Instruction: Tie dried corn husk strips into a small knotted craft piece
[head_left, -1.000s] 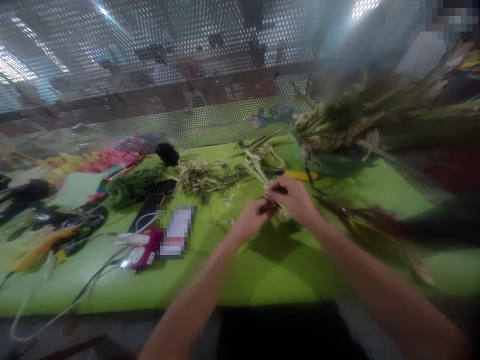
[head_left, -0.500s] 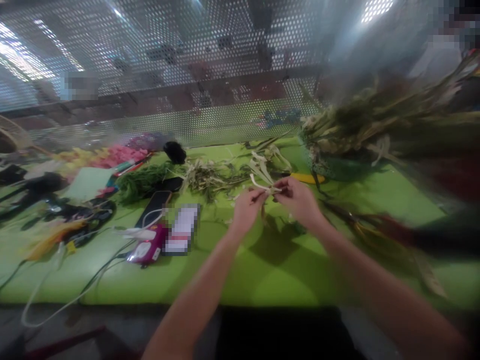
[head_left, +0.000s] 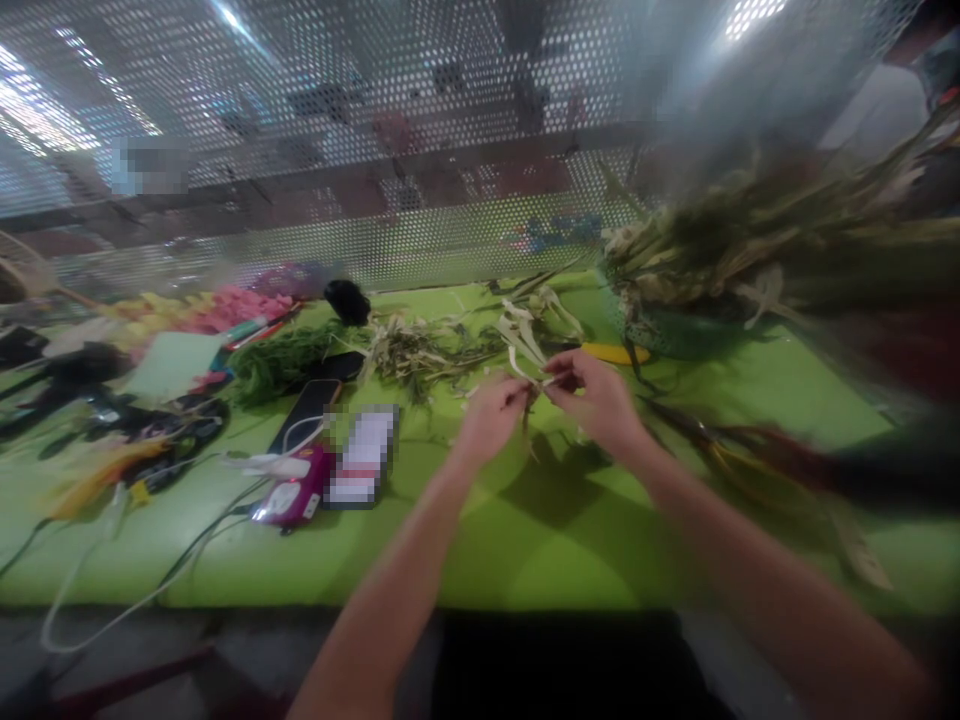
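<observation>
Over the middle of the green table, my left hand is closed, its fingertips pinching a pale strip of dried plant. My right hand pinches the same pale strips from the other side, thumb and fingers together. The two hands are a small gap apart, and the strips fan upward between them. Just behind my right hand lies a yellow-handled tool. Dried plant scraps lie to the left, beyond my left hand.
A green basket of dried stalks stands at the right. At the left are two phones, a magenta device with cables, green netting and pink flowers. A person is at the upper right.
The pinched strip has shifted slightly between my fingers, and my hands have tilted a little. Both remain closed over the same spot. The view has moved slightly.
</observation>
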